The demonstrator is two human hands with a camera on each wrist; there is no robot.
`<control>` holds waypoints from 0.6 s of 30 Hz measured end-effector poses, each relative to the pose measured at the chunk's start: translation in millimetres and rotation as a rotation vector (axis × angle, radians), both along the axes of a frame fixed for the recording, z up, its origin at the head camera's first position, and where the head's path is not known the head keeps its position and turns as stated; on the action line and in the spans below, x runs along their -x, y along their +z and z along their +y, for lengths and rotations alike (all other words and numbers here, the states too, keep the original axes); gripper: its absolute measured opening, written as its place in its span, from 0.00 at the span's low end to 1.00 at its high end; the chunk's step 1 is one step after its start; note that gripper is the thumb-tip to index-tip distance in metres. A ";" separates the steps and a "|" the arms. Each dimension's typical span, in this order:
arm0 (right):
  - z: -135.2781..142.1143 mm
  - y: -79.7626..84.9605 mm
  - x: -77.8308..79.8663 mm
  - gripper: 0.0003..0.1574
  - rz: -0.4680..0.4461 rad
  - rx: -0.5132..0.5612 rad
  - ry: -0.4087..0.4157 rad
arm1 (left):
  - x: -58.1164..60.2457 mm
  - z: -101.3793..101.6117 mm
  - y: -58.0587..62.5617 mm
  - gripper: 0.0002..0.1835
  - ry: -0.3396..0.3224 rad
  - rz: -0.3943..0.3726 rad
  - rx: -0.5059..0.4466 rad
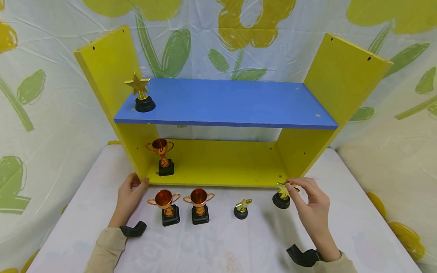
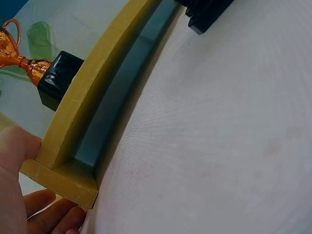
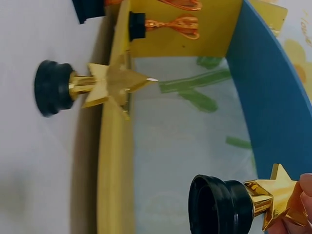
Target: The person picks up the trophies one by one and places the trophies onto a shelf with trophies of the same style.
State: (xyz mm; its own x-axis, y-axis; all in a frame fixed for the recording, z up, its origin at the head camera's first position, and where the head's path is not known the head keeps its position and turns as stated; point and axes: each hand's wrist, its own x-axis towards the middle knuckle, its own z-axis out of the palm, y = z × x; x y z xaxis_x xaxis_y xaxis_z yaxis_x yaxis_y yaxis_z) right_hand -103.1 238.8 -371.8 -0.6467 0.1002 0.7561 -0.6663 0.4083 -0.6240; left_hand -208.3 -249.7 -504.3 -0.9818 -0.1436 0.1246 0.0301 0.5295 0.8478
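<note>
My right hand [image 1: 312, 199] pinches a gold star trophy [image 1: 281, 196] by its star. In the right wrist view the black base of this trophy [image 3: 222, 204] hangs free, with fingertips [image 3: 306, 187] at the star. My left hand [image 1: 129, 191] grips the lower left corner of a yellow and blue shelf [image 1: 222, 102], thumb on one side and fingers on the other, as the left wrist view shows. A second star trophy [image 1: 241, 209] stands on the table before the shelf. Left of it are two bronze-coloured cup trophies, one [image 1: 167, 208] beside the other [image 1: 199, 206].
Another star trophy [image 1: 141, 93] stands at the left end of the blue board [image 1: 218, 102]. Below it, a cup trophy [image 1: 164, 157] stands at the left on the yellow bottom board [image 1: 225, 163]. A flower-patterned cloth [image 1: 205, 38] hangs behind. The table [image 1: 239, 246] has a white cover.
</note>
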 end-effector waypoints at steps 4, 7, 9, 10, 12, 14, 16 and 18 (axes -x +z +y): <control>1.6 1.4 4.0 0.16 0.004 0.011 -0.007 | 0.1 0.1 -0.4 0.29 -0.001 0.017 0.010; 4.3 -0.1 8.0 0.17 0.002 0.014 -0.027 | 0.5 0.3 -0.6 0.28 -0.003 0.033 0.016; 4.6 1.1 9.4 0.17 -0.002 0.020 -0.034 | 0.7 0.2 -0.5 0.28 -0.004 0.037 0.014; 3.7 3.0 9.3 0.17 -0.004 0.025 -0.034 | 0.8 0.1 -0.4 0.29 -0.004 0.038 0.014; 0.3 8.9 7.8 0.16 -0.004 0.030 -0.029 | 0.9 -0.3 -0.5 0.29 -0.003 0.041 0.014; -3.4 15.3 6.1 0.15 -0.004 0.035 -0.023 | 0.8 -0.8 -0.6 0.28 -0.001 0.037 0.013; -5.7 19.9 5.8 0.15 -0.002 0.037 -0.022 | 0.9 -1.2 -0.5 0.28 0.000 0.036 0.012; -5.3 21.2 7.8 0.14 -0.006 0.035 -0.035 | 1.3 -1.1 -0.2 0.28 -0.001 0.037 0.009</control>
